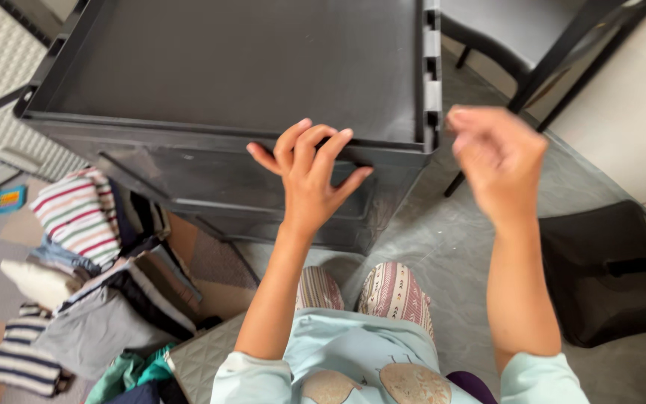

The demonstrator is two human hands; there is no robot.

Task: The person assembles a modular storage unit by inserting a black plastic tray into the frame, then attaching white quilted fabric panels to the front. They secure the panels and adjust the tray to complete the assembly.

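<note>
The left hand rests at the front edge of a dark plastic drawer unit, fingers spread and curled over the lip just above the top drawer. The fingertips touch the rim near its right front corner, which suits a grip on the drawer front or a steadying press on the unit; the hand is open, clamped on nothing. The right hand hangs in the air just off the unit's right front corner, apart from it. It is blurred, so whether its fingers are closed or loose cannot be told; it seems to hold nothing.

The unit stands on the floor in front of the person's knees, within easy reach of both arms. Its flat top is bare. To the left on the floor lies a heap of clothes, striped and grey pieces piled together, close beside the unit. A black chair stands behind the unit's right rear corner.
</note>
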